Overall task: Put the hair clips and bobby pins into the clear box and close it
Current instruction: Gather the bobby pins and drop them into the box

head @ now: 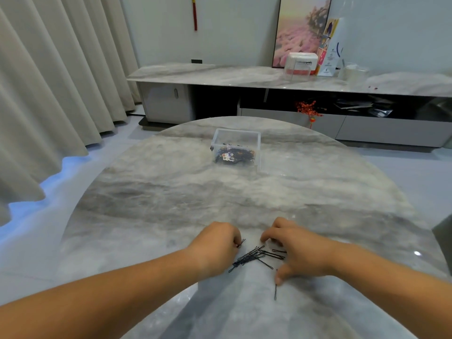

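Two hands are set around the bobby pins near the worktop's front edge: left hand pinched on one pin, right hand spread, grip released; clear box lidless toward the far edge.

The round table was grey-and-white marble with darker streaks. The bobby pins were black, and the clear box held a dark heap of hair clips with white and orange flecks.
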### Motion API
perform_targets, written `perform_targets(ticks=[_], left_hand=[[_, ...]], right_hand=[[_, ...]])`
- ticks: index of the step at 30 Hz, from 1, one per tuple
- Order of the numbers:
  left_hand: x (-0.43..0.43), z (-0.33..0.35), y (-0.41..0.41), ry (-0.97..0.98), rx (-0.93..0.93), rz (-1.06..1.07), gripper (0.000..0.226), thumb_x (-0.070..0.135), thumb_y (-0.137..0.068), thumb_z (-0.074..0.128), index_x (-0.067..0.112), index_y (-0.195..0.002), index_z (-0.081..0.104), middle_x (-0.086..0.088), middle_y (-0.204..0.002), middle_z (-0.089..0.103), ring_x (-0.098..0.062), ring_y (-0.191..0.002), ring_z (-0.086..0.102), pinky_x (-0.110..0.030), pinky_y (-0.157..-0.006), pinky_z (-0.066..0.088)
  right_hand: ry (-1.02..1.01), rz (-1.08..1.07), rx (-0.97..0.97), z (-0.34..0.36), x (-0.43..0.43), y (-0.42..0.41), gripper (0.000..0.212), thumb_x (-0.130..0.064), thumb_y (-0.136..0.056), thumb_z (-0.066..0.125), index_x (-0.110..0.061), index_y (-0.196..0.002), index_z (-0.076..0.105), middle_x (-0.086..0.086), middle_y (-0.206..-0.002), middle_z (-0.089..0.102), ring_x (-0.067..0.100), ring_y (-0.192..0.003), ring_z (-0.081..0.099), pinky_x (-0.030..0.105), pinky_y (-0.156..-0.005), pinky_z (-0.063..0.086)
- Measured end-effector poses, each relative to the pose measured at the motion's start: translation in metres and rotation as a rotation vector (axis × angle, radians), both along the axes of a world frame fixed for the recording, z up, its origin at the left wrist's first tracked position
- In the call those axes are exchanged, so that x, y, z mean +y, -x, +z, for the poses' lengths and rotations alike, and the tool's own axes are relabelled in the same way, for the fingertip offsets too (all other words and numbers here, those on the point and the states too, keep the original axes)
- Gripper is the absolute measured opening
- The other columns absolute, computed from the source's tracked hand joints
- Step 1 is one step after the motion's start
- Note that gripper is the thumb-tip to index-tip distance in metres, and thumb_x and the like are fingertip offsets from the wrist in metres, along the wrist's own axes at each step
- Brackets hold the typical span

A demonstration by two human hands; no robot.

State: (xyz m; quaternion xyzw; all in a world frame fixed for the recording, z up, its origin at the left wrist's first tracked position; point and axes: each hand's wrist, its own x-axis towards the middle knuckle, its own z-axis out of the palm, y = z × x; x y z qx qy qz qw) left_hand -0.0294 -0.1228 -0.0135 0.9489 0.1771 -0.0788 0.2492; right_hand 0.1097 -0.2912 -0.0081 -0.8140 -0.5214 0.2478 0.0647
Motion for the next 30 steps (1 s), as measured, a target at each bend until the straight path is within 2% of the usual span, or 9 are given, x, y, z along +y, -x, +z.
perform_targets(ticks=[3,7,12,16,19,23,28,30], left_hand=[[-0.008,0.001,-0.004,0.034,-0.014,-0.031,0.021,0.034,-0.078,0.071,0.015,-0.088,0.071,-0.002,-0.085,0.071,-0.019,-0.083,0.066,-0.036,-0.076,0.057],[-0.004,0.001,-0.009,0.038,0.028,-0.037,0.035,0.033,-0.072,0.084,0.02,-0.102,0.071,0.003,-0.097,0.071,-0.014,-0.087,0.064,-0.027,-0.077,0.054],[0.001,0.004,-0.016,0.057,0.053,-0.012,0.024,0.022,-0.075,0.081,0.022,-0.098,0.073,0.004,-0.096,0.074,-0.016,-0.09,0.067,-0.031,-0.081,0.056],[0.007,0.008,-0.017,0.04,0.123,-0.053,0.017,0.019,-0.076,0.075,0.023,-0.093,0.073,0.003,-0.096,0.073,-0.017,-0.089,0.069,-0.033,-0.082,0.058],[0.013,0.01,-0.016,0.043,0.162,-0.069,0.017,0.016,-0.075,0.073,0.021,-0.091,0.075,0.003,-0.09,0.074,-0.016,-0.086,0.07,-0.032,-0.079,0.06],[0.021,0.013,-0.013,0.071,0.177,-0.085,0.017,0.015,-0.075,0.073,0.021,-0.091,0.075,0.011,-0.076,0.065,-0.013,-0.08,0.068,-0.027,-0.075,0.059],[0.024,0.015,-0.013,0.122,0.173,-0.1,0.019,0.015,-0.08,0.071,0.018,-0.098,0.077,0.004,-0.086,0.074,-0.015,-0.087,0.071,-0.03,-0.08,0.059],[0.028,0.014,-0.014,0.146,0.173,-0.095,0.016,0.018,-0.082,0.071,0.017,-0.096,0.078,0.0,-0.089,0.077,-0.017,-0.084,0.072,-0.033,-0.079,0.06]], right_hand=[[-0.076,-0.024,0.006,-0.006,0.002,0.002,0.07,-0.052,-0.06,0.083,-0.033,-0.122,0.056,-0.013,-0.108,0.043,0.01,-0.1,0.05,0.025,-0.089,0.046],[-0.157,-0.053,-0.008,-0.01,0.002,0.005,0.054,-0.049,-0.069,0.079,-0.029,-0.116,0.061,-0.015,-0.101,0.045,0.008,-0.093,0.052,0.019,-0.082,0.045],[-0.165,-0.04,-0.006,-0.011,0.007,0.011,0.05,-0.053,-0.071,0.076,-0.033,-0.115,0.062,-0.012,-0.105,0.051,0.007,-0.095,0.05,0.024,-0.086,0.046],[-0.196,-0.096,0.033,-0.012,0.012,0.009,0.025,-0.043,-0.074,0.078,-0.028,-0.093,0.071,-0.01,-0.095,0.055,0.001,-0.078,0.051,0.021,-0.076,0.047],[-0.16,-0.098,0.019,-0.011,0.016,0.009,0.016,-0.039,-0.077,0.076,-0.023,-0.081,0.072,-0.002,-0.086,0.065,0.008,-0.076,0.059,0.03,-0.073,0.053],[-0.098,-0.044,-0.039,-0.008,0.019,0.01,0.016,-0.039,-0.082,0.069,-0.023,-0.082,0.069,-0.003,-0.087,0.067,0.013,-0.078,0.061,0.033,-0.072,0.053],[-0.034,-0.037,0.005,-0.001,0.021,0.01,0.016,-0.035,-0.08,0.074,-0.021,-0.087,0.07,-0.004,-0.088,0.07,0.014,-0.079,0.063,0.03,-0.071,0.053],[-0.007,-0.064,0.04,0.0,0.022,0.01,0.017,-0.032,-0.077,0.077,-0.02,-0.086,0.071,-0.005,-0.084,0.071,0.013,-0.078,0.065,0.029,-0.07,0.054]])
